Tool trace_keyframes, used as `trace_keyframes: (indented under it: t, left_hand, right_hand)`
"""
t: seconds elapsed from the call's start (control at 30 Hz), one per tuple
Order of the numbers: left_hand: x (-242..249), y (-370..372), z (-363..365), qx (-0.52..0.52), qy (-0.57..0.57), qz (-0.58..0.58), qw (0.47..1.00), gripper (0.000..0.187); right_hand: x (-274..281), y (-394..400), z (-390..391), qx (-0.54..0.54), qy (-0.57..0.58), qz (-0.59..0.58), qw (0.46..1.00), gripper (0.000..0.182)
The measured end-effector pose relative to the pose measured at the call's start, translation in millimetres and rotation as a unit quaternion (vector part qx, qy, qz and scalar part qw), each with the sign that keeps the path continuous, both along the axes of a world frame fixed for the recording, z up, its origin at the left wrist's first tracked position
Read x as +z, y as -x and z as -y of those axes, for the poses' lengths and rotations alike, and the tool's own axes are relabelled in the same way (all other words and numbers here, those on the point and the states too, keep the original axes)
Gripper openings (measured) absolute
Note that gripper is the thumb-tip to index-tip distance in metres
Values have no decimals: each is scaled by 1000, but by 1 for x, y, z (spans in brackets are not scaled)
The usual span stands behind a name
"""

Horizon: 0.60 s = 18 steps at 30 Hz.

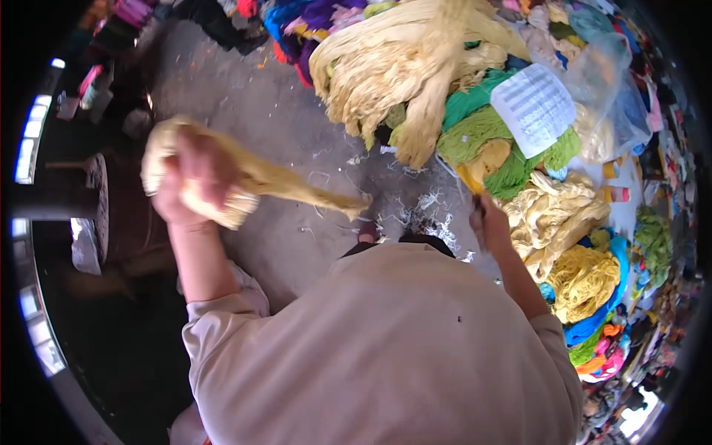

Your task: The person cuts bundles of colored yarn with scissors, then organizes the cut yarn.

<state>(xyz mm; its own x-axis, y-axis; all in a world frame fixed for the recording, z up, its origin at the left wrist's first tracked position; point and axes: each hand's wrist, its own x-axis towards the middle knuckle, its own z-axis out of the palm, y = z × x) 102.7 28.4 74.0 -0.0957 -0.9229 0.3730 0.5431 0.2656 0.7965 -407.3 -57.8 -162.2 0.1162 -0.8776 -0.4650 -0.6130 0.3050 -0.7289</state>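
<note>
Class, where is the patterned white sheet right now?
In the head view, the patterned white sheet lies at upper right, on green yarn, just left of the clear plastic bag.

"What's on the left?"
"The left hand [196, 174], a hank [297, 185] in it; farther left, windows [31, 132]"
"And the right?"
"A yarn pile [560, 211], reaching round to the front, with 1 paper sheet [534, 110] on it; right of that, 1 plastic bag [612, 96]"
"Between the 2 hands?"
"Floor [259, 96], thread scraps [432, 204] on it, before the person [386, 334]"
</note>
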Motion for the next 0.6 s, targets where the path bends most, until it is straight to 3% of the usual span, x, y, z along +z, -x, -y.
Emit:
trace_keyframes:
  t: [0.07, 0.1, 0.23, 0.33, 0.37, 0.47, 0.5, 0.57, 0.6]
  left_hand:
    - [48, 2, 28, 91, -18, 109, 990, 31]
    - [71, 10, 47, 139, -36, 156, 977, 31]
    - [137, 29, 148, 131, -39, 209, 968, 17]
    - [183, 77, 248, 180, -2, 320, 930, 16]
    - [197, 73, 294, 138, -22, 301, 943, 18]
    - [241, 141, 415, 59, -39, 361, 930, 22]
    - [254, 163, 469, -96, -38, 335, 937, 23]
    - [268, 222, 584, -202, -73, 320, 923, 25]
    - [258, 275, 617, -153, -63, 338, 926, 24]
  right_hand:
    - [0, 41, -37, 184, 63, -253, 948, 23]
    - [-18, 70, -58, 194, 59, -294, 934, 22]
    - [-69, 173, -125, 104, -80, -266, 955, 28]
    - [-110, 217, -158, 27, -118, -245, 962, 28]
    - [-112, 233, -167, -26, -63, -117, 991, 23]
    - [-61, 213, -153, -193, -139, -69, 969, 23]
    - [-47, 207, -149, -219, -102, -56, 969, 23]
    - [-40, 202, -143, -273, -72, -50, 958, 23]
    - [-48, 199, -140, -277, -42, -86, 956, 23]
